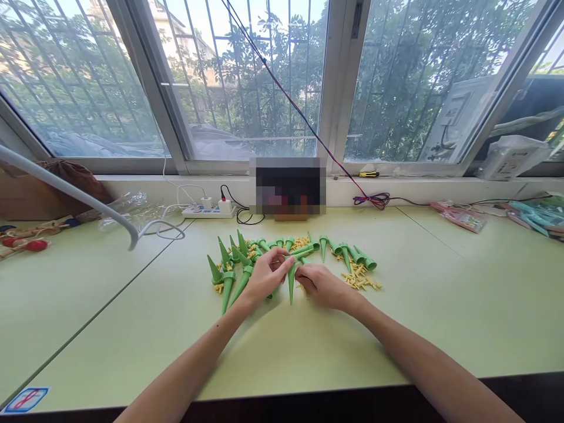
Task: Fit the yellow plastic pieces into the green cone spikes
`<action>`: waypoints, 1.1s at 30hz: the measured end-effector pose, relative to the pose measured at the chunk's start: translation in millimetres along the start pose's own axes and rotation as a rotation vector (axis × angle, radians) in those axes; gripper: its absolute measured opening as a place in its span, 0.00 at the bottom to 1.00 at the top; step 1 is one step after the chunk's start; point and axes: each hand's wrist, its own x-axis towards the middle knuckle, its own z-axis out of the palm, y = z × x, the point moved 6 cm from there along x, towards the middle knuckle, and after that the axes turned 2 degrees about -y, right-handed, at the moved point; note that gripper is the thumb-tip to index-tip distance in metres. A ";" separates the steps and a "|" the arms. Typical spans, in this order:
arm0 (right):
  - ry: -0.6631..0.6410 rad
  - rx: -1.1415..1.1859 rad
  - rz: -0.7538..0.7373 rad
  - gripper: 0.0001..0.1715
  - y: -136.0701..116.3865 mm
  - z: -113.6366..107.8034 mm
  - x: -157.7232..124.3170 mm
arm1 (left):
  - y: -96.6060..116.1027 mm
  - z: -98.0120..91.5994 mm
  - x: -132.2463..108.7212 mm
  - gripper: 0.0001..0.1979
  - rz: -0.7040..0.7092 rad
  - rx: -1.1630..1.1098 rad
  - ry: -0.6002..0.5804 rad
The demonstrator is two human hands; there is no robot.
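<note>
Between the thumb and fingers of my left hand (267,275) is a green plastic watering spike (291,285), its narrow tip pointing down toward me. Close on its right, my right hand (324,286) has its fingers curled together; whatever they pinch is hidden. Several more green spikes (228,289) stand and lie to the left, some upright on their wide ends. Others (348,258) lie behind and to the right. Small yellow plastic connectors (361,277) are heaped right of my right hand, and another small heap (301,242) shows behind the hands.
The pale green table (282,358) has seams on both sides. At the back are a power strip (208,211), a blurred dark box (288,191) and bundled wires (372,201). A white curved tube (70,197) reaches in from the left. Bagged items (460,215) lie at back right.
</note>
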 end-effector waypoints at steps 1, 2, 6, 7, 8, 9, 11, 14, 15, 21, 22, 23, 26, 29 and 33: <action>0.026 0.034 0.000 0.13 -1.0 -1.9 0.0 | 0.7 -0.2 -0.2 0.14 0.014 0.019 0.004; 0.053 0.071 0.004 0.14 -1.7 -3.7 0.0 | 1.6 -0.2 -0.5 0.14 0.029 0.033 0.003; 0.128 0.298 0.072 0.13 1.9 -6.4 -0.1 | 6.4 0.6 -2.3 0.14 0.053 0.021 -0.011; 0.141 0.366 0.096 0.11 4.3 -6.0 -0.2 | 7.9 0.7 -2.8 0.15 0.052 0.010 -0.011; 0.157 0.429 0.117 0.10 7.1 -5.6 -0.2 | 9.6 0.6 -3.3 0.15 0.051 0.000 -0.008; 0.176 0.482 0.135 0.10 10.2 -5.3 -0.3 | 11.1 0.5 -3.8 0.15 0.052 -0.007 -0.004; 0.224 0.556 0.161 0.10 16.5 -5.3 -0.3 | 13.0 1.2 -4.5 0.15 0.051 -0.019 -0.007; 0.286 0.642 0.183 0.11 24.4 -5.7 0.3 | 12.2 3.5 -4.8 0.16 0.042 -0.037 -0.022; 0.302 0.667 0.185 0.12 26.1 -5.9 0.6 | 11.6 4.2 -4.7 0.16 0.041 -0.043 -0.027; 0.343 0.771 0.202 0.12 28.3 -8.0 2.0 | 10.9 4.5 -4.2 0.16 0.029 -0.067 -0.017; 0.340 0.780 0.203 0.11 28.0 -8.0 2.1 | 11.3 4.3 -4.2 0.16 0.028 -0.068 -0.014; 0.338 0.789 0.203 0.11 27.7 -8.0 2.1 | 11.7 4.2 -4.2 0.16 0.027 -0.070 -0.011; 0.326 0.807 0.207 0.08 27.4 -7.4 2.5 | 11.8 3.8 -4.0 0.17 0.030 -0.077 0.000; 0.324 0.826 0.230 0.06 29.0 -6.9 2.6 | 11.0 3.5 -3.7 0.17 0.034 -0.089 0.008; 0.331 0.826 0.266 0.05 31.4 -6.8 2.5 | 11.9 2.9 -3.9 0.16 0.034 -0.090 0.013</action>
